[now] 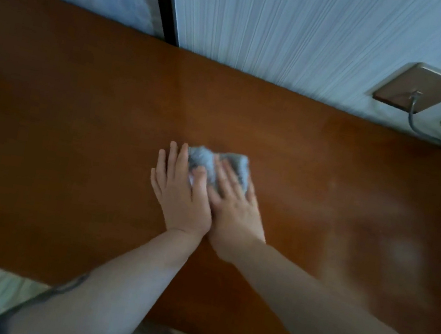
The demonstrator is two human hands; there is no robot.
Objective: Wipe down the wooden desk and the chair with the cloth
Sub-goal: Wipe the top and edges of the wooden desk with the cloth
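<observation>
A: From the head view, where is the cloth?

B: The grey cloth (217,170) lies bunched mid-way across the wooden desk (74,127). The left hand (180,189) and right hand (231,206) sit side by side, touching, fingers straight and slightly spread, pressing flat on it.

A: How will it handle?

B: Soft and light, I judge; it crumples and may slip on the smooth top. Flat palms over its middle should hold it best. The chair is not in view.
</observation>
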